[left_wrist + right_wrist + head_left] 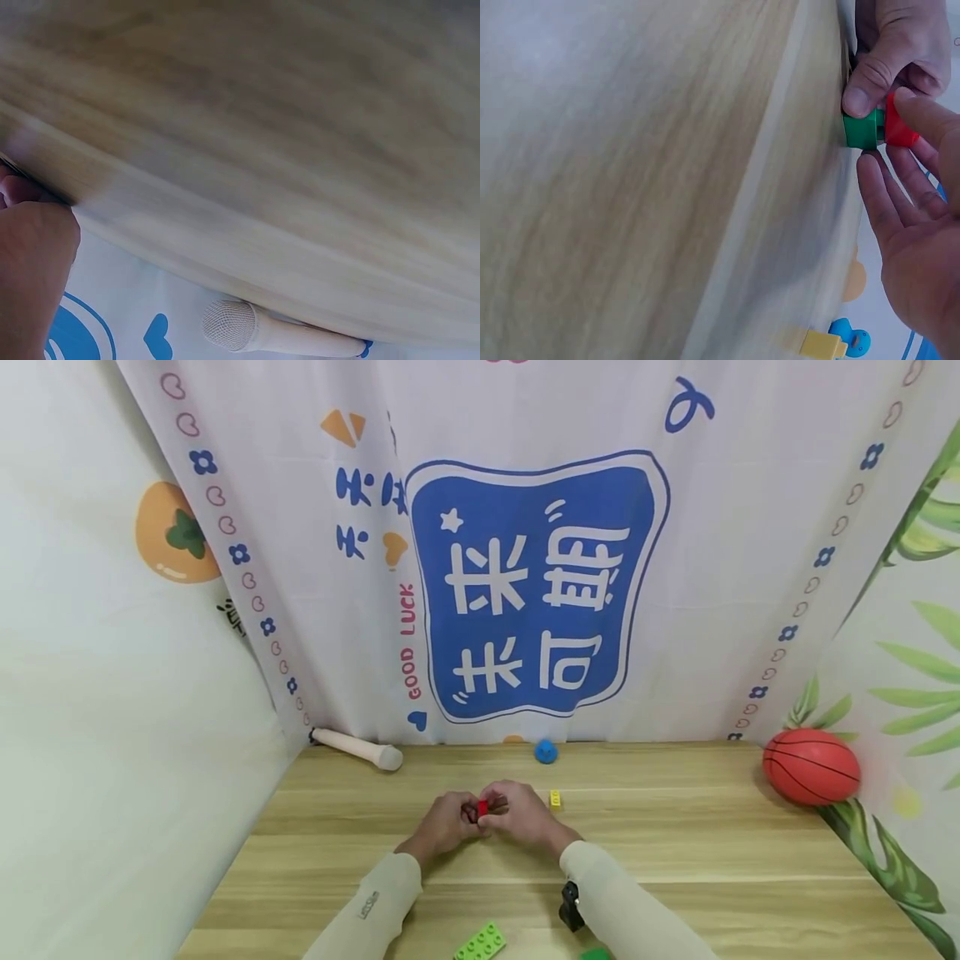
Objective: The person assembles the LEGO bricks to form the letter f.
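Both hands meet over the middle of the wooden table. The left hand (pixel 450 822) grips a green toy brick (pixel 860 130), its thumb pressed on the near side in the right wrist view. The right hand (pixel 525 814) pinches a red toy brick (pixel 483 808) between thumb and fingers. In the right wrist view the two bricks stand end to end with a narrow dark part between them; whether they are locked together I cannot tell. Fingers hide part of the red brick. Only the edge of the left hand (pixel 34 262) shows in the left wrist view.
A yellow brick (pixel 555 799) lies right of the hands, a blue round piece (pixel 546 752) behind it. Nearer are a light green brick (pixel 482 942), a green piece (pixel 596 954) and a black object (pixel 572 906). A microphone (pixel 360 749) and red ball (pixel 810 767) flank the back.
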Demonstrator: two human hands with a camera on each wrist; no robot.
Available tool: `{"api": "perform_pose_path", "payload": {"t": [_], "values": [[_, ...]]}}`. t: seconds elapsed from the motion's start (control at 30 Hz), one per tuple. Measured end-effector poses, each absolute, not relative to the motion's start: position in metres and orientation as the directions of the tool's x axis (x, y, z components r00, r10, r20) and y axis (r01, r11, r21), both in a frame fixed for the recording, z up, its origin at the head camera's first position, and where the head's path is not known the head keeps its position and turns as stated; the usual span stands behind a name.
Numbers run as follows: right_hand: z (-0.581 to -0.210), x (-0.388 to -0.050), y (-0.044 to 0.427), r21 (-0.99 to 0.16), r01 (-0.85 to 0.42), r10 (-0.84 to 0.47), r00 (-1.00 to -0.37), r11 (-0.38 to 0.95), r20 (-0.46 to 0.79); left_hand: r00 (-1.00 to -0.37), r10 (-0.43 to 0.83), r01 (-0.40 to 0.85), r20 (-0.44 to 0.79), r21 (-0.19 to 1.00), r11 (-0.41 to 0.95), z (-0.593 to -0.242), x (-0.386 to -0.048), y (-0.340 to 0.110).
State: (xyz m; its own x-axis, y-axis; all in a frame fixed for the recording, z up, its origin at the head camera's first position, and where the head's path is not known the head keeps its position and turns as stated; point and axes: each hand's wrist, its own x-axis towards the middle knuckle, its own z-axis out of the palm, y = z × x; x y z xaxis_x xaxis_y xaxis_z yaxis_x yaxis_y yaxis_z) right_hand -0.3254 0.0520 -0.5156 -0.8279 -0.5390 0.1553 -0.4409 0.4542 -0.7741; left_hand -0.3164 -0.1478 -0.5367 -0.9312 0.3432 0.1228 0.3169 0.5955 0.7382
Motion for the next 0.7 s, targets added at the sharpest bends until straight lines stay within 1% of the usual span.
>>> {"api": "perform_pose_path", "payload": {"t": [0.1,0.3,0.7], "values": [[-0.5174,-0.3254,0.0504,-0.768,-0.442,-0.535,-0.831,0.464,0.156,-0.930,0.342,0.322,0.131,0.738,0.594,-0.5388,-0.3158,-0.1478],[-0.5174,-0.3241,0.0499,-0.781,-0.405,-0.518,-0.846,0.476,0.123,-0.939,0.329,0.289,0.100,0.746,0.599,-0.5392,-0.3146,-0.1476],[-0.5142,-0.3286,0.0495,-0.794,-0.393,-0.506,-0.853,0.463,0.127,-0.935,0.334,0.308,0.120,0.742,0.596,-0.5351,-0.3156,-0.1469]]}}
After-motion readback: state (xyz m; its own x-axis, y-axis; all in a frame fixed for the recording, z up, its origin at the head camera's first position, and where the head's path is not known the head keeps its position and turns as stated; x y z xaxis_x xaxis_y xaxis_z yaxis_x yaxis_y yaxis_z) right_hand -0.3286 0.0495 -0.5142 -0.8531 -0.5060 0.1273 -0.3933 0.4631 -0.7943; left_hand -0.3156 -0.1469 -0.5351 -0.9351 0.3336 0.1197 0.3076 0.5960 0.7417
